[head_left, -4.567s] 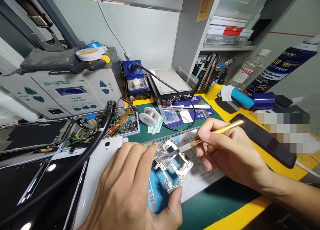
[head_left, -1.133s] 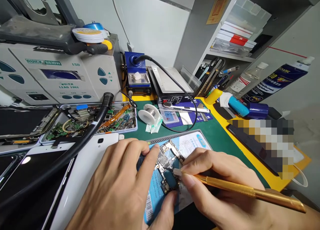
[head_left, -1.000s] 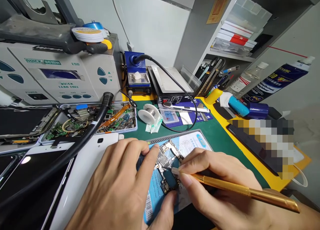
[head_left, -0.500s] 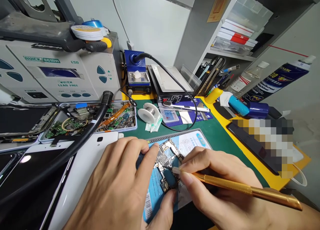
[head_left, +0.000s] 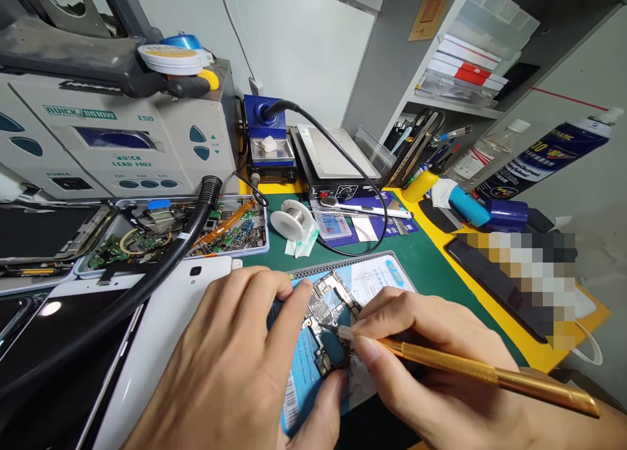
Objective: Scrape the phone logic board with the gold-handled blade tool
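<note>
My left hand [head_left: 240, 345] steadies a phone circuit board [head_left: 321, 309], its index fingertip at the board's upper left edge and its thumb by the lower end. Pinched between the thumb and fingers of my right hand [head_left: 421, 358] is a hobby knife [head_left: 455, 365] with a gold knurled handle and a thin dark tip. That tip rests at the middle of the board, next to a shiny metal patch; whether it touches cannot be made out. Beneath the board lies a blue and white printed sheet [head_left: 377, 277]. My palm hides part of the left side.
A solder spool [head_left: 289, 223] and a white-handled brush [head_left: 369, 208] lie behind the board. A black hose [head_left: 183, 241] crosses on the left over a box of circuit boards [head_left: 235, 231]. The soldering station [head_left: 267, 127], hot plate [head_left: 337, 153] and a dark phone [head_left: 494, 287] stand around.
The knife's rear end has shifted slightly right and down, while its tip stays around the same spot on the board. My left hand has not visibly moved.
</note>
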The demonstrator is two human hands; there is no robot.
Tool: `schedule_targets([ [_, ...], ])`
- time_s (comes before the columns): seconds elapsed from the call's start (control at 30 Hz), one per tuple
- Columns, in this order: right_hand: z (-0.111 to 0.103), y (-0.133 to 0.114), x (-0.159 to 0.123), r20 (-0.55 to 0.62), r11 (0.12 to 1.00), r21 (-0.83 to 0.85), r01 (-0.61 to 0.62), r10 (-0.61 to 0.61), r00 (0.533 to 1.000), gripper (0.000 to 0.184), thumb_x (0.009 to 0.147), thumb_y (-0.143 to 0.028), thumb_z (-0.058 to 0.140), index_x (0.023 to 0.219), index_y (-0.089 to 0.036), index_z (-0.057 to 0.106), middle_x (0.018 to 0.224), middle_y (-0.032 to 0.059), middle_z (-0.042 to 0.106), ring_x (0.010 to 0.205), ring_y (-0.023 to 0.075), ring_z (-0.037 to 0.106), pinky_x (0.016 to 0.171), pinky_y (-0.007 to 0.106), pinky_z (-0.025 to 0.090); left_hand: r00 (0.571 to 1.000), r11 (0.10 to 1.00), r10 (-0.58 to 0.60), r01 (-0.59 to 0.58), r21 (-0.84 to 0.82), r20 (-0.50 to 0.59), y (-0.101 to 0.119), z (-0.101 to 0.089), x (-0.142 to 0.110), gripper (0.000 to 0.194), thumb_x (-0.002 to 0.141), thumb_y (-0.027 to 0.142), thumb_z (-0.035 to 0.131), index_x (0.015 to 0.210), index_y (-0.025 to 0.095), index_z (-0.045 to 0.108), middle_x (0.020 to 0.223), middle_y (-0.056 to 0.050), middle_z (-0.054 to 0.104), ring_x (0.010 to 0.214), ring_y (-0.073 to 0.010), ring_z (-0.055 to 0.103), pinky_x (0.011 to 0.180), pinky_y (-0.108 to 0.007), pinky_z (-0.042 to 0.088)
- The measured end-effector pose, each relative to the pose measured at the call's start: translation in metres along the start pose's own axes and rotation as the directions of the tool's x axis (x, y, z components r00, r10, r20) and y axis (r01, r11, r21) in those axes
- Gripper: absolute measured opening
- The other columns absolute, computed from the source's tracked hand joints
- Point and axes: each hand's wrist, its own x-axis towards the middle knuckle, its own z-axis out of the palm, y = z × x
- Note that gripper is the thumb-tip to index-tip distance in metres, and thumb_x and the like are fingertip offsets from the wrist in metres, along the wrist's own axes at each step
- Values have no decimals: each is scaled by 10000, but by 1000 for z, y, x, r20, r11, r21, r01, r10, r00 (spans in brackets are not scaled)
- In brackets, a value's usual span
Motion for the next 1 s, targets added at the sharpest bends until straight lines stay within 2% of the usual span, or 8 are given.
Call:
schedule_targets([
  [0.27, 0, 1, -2, -23, 1000, -3, 9, -9, 1000, 139, 952, -78, 693, 957, -216, 677, 790, -47, 709, 647, 92, 648, 641, 222, 518, 1000, 1000, 5, -5, 1, 0, 0, 0, 2, 433, 920, 335, 607, 1330, 195, 610, 1214, -94, 565, 1101, -308, 570, 901, -484, 492],
  [0.7, -1, 0, -1, 5, 1000, -7, 22, -22, 1000, 151, 949, -71, 692, 972, -219, 677, 814, -46, 727, 667, 100, 686, 650, 219, 541, 1000, 1000, 3, -3, 30, -11, 1, 3, 2, 410, 905, 315, 601, 1293, 186, 630, 1201, -97, 577, 1105, -313, 577, 910, -483, 498],
  [1.0, 0, -2, 3, -3, 1000, 11, 5, -5, 1000, 129, 938, -79, 687, 934, -208, 677, 780, -25, 728, 631, 113, 672, 627, 237, 543, 1000, 999, 22, -21, 30, -4, -1, -2, -1, 432, 899, 305, 613, 1313, 183, 614, 1209, -106, 572, 1098, -314, 571, 897, -485, 503],
])
